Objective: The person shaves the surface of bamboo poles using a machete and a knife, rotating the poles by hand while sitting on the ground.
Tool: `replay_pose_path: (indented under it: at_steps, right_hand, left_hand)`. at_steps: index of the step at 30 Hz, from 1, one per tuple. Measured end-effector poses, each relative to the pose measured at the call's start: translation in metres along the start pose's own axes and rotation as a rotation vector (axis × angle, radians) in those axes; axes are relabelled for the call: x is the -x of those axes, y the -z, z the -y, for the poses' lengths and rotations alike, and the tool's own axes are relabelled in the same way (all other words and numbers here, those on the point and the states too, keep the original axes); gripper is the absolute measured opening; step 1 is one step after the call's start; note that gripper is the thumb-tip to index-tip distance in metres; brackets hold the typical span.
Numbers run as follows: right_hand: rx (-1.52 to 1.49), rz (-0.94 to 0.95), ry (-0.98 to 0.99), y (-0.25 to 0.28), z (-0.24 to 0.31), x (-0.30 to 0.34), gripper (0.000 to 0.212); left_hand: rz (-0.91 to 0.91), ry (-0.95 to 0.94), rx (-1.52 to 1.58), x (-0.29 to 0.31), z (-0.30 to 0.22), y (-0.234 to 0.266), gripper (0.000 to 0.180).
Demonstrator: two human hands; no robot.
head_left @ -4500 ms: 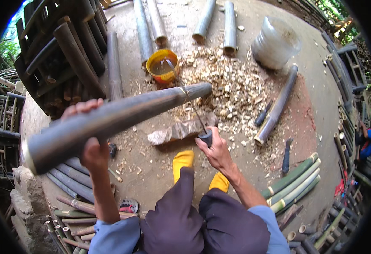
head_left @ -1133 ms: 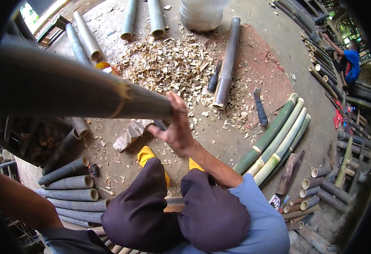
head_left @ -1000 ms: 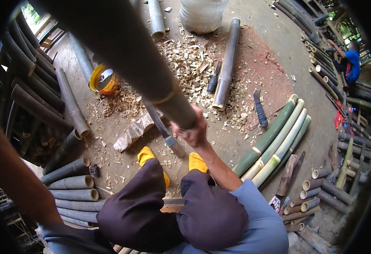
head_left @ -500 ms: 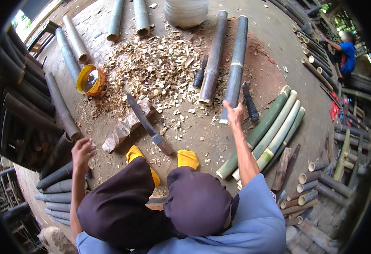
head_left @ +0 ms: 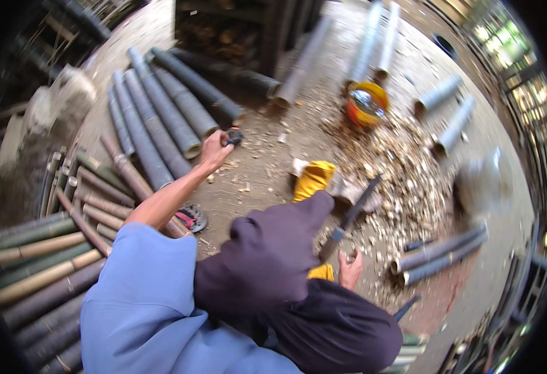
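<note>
At the left my left hand [head_left: 213, 151] reaches down with its fingers closed on a small black object with an orange part [head_left: 234, 136]; blur hides its exact kind. It is close to the ends of several dark bamboo tubes [head_left: 173, 103]. My right hand [head_left: 350, 269] hangs beyond my right knee, thumb and fingers apart and nothing in them. Near it a machete [head_left: 362, 204] leans across a wood block [head_left: 342, 189], its handle between my feet. My feet wear yellow coverings [head_left: 314, 179].
Pale wood chips [head_left: 404, 165] cover the ground ahead, with a yellow-red bucket [head_left: 367, 105] of liquid at their edge. Two bamboo tubes [head_left: 441, 252] lie at the right. More bamboo [head_left: 43, 262] is stacked at the left, next to a sandal [head_left: 192, 218].
My view has swung left. My right hand has let go of the bamboo tube and drawn back near the machete. My left hand has reached out and closed on the black object.
</note>
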State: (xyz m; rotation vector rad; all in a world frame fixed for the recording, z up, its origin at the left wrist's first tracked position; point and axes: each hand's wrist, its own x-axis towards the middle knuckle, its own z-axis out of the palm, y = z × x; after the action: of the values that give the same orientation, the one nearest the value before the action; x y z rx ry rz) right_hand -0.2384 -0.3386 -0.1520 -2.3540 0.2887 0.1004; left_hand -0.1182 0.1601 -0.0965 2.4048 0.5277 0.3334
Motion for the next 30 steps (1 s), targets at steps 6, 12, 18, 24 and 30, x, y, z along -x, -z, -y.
replay_pose_path:
  at_steps: [6,12,18,24,30]
  right_hand:
    - [0.021,-0.014,-0.011,-0.049,-0.007,0.015,0.052]
    - [0.001,0.161,-0.236,-0.046,0.013,0.009,0.043]
    - [-0.063,0.086,-0.305,-0.054,0.013,-0.009,0.037]
    - [-0.147,0.034,-0.318,-0.058,0.031,-0.009,0.037]
    - [-0.023,0.056,-0.321,-0.025,0.046,-0.021,0.035]
  left_hand:
    - [-0.186,0.502,0.054,-0.083,0.018,-0.033,0.06]
    - [-0.413,1.149,0.191,-0.141,0.038,-0.075,0.085]
    - [0.148,0.729,1.492,-0.094,0.04,-0.049,0.064]
    - [-0.061,0.947,1.608,-0.07,0.036,-0.005,0.055]
    - [-0.159,0.721,1.596,-0.052,-0.065,-0.063,0.043]
